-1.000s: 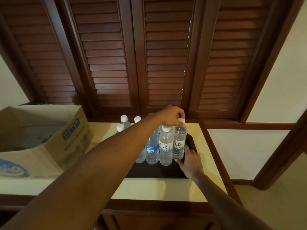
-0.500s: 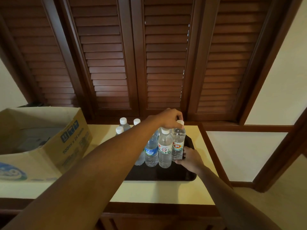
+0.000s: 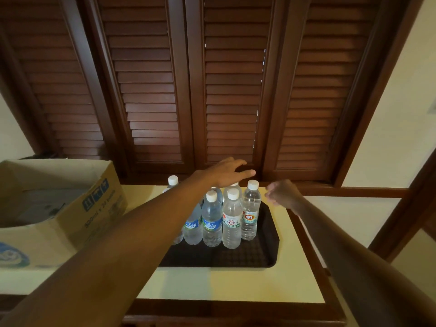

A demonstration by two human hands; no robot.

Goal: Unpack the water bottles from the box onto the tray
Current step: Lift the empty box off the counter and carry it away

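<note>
I look down at a pale counter [image 3: 236, 284] with a dark tray [image 3: 266, 251] on it. The water bottles [image 3: 232, 220] stand upright on the tray, packed close together in rows, so I think they are kept tight to leave room for more and to stop them tipping over. The front part of the tray is bare.

My left hand [image 3: 226, 172] reaches over the white caps. Its fingers are straight and a little spread, and they hold nothing. It hovers just above the bottles at the back. I cannot tell if it brushes a cap.

My right hand [image 3: 282, 194] hangs just beside the bottle with the red and orange label [image 3: 251, 213], on its right. It does not touch it. The fingers look loosely curled and I see nothing in them, but the hand is a bit blurry.

The cardboard box [image 3: 77, 208] sits on the counter to the left of the tray, close enough that a bottle only has a short way to go. Its top is open. The inside looks dark and I cannot tell if any bottles are left in it.

I think both hands are free now, so the next reach should go back to the box to check it. A bump on the packed bottles could knock some down.
</note>
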